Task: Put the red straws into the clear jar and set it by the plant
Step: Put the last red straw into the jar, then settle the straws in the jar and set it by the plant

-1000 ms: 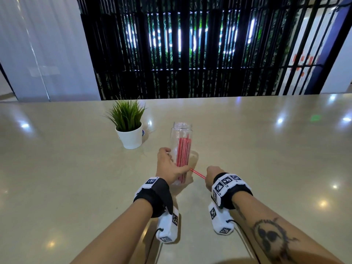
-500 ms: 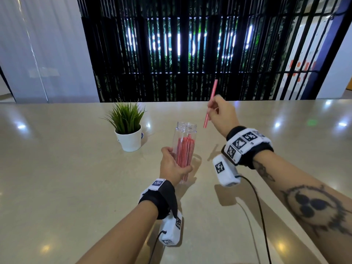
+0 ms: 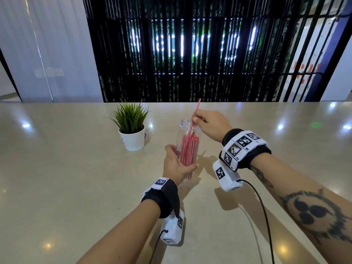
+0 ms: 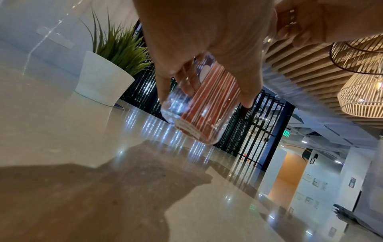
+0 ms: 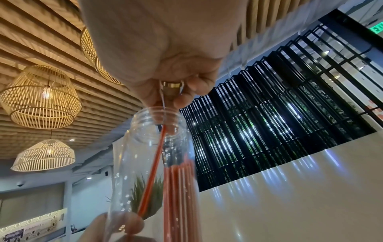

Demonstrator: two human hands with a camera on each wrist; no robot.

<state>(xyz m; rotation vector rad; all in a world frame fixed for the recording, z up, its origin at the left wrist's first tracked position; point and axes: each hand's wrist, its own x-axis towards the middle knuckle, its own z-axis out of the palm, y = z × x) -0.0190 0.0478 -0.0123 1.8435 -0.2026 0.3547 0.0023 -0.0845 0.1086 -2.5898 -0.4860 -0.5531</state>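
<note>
A tall clear jar [image 3: 187, 134] with several red straws [image 3: 188, 153] inside is held tilted, its base just above the beige table [image 3: 76, 168]. My left hand [image 3: 176, 164] grips the jar's lower half [image 4: 199, 114]. Over the jar's mouth [image 5: 158, 117], my right hand [image 3: 204, 121] pinches one red straw [image 3: 195, 115]. That straw's lower end [image 5: 152, 173] reaches down inside the jar while its top sticks up past my fingers. The small green plant [image 3: 131, 126] in a white pot stands just left of the jar.
The plant's white pot [image 4: 101, 80] sits close to the jar's left side. A black slatted screen [image 3: 190, 54] runs behind the table's far edge. Cables from both wrist cameras trail over the table toward me. Bare table extends to the left and right.
My right hand picked a straw off the table, raised it, then brought it down over the jar so its lower end entered the mouth. My left hand kept its grip on the jar.
</note>
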